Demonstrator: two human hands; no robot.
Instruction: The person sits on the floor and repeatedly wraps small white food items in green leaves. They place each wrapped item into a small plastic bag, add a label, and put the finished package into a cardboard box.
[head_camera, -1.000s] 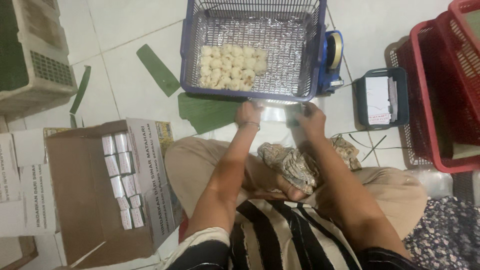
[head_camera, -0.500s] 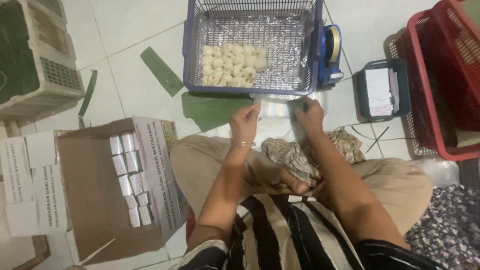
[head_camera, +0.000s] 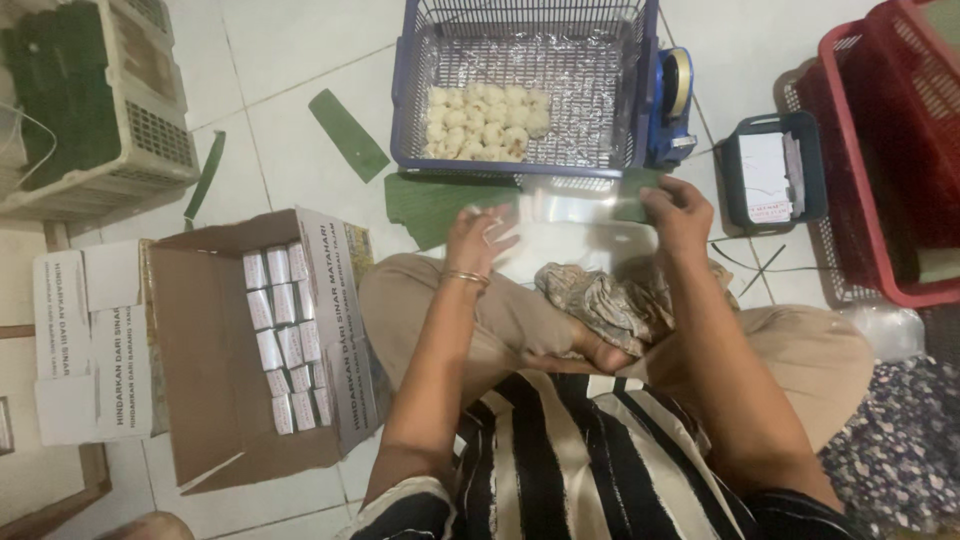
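Observation:
I sit cross-legged on a white tiled floor. My left hand (head_camera: 478, 238) pinches the left edge of a clear plastic sheet (head_camera: 570, 212), and my right hand (head_camera: 678, 214) grips its right edge, so the sheet is stretched between them above my knees. Under the sheet lies a green leaf piece (head_camera: 435, 205). Just beyond my hands stands a blue wire basket (head_camera: 412, 110) lined with foil, holding several pale round food balls (head_camera: 485, 122). A crumpled patterned cloth (head_camera: 600, 300) rests on my lap.
An open cardboard box (head_camera: 215, 400) with several small white packs (head_camera: 285, 335) stands at left. A cream crate (head_camera: 150, 150) with green leaves sits far left. A blue tape dispenser (head_camera: 675, 100), a small dark tray (head_camera: 770, 170) and a red basket (head_camera: 880, 150) are at right. A leaf strip (head_camera: 347, 133) lies on the floor.
My hands have drawn apart, the right one moving right, and the clear sheet is now stretched wide between them. The view has shifted slightly.

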